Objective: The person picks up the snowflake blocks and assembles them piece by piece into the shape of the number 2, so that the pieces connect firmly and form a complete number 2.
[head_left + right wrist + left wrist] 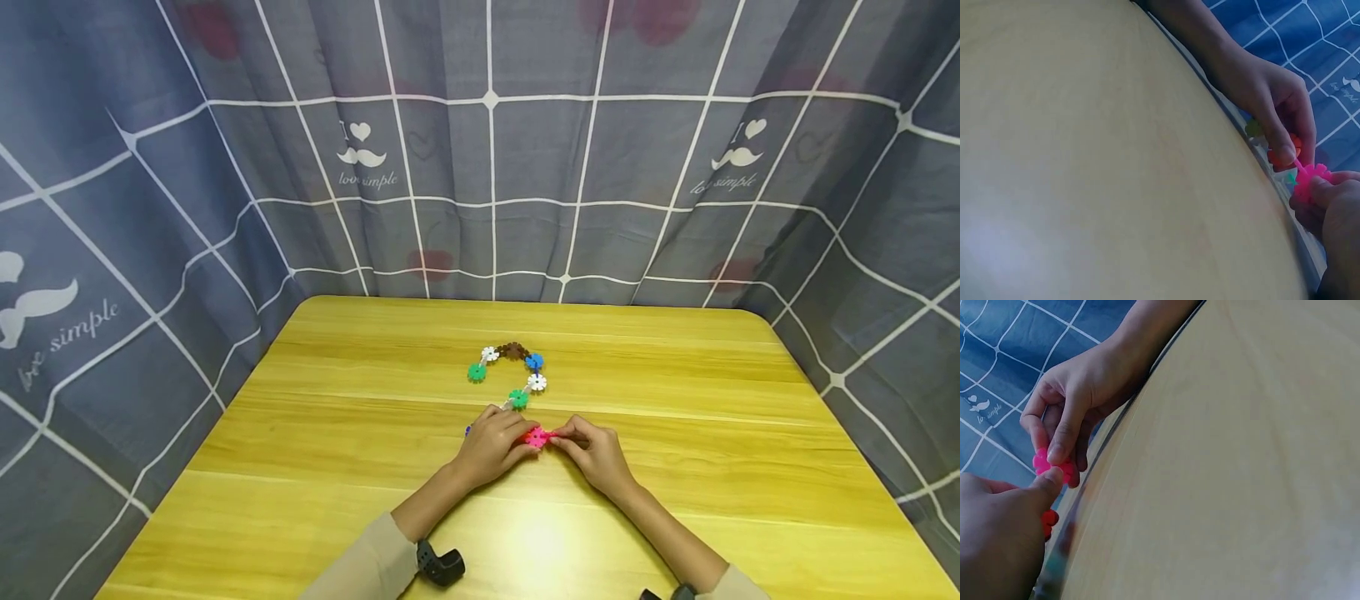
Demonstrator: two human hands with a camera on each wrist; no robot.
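A curved chain of notched plastic snowflake discs lies on the table, with a green disc (477,372), a brown disc (513,351) and a white disc (537,382) along it. Near the chain's front end, my left hand (487,447) pinches a pink snowflake disc (536,438). An orange-red disc (1295,145) sits by the left fingers, partly hidden. My right hand (597,458) pinches a second pink disc (1311,182) between thumb and fingers, and the two pink discs touch. Part of the chain is covered by the left hand; a blue bit (468,431) shows beside it.
The wooden table (337,400) has rounded far corners. A grey-blue checked curtain (525,167) hangs behind it and along both sides. Each wrist carries a black strap device (440,564).
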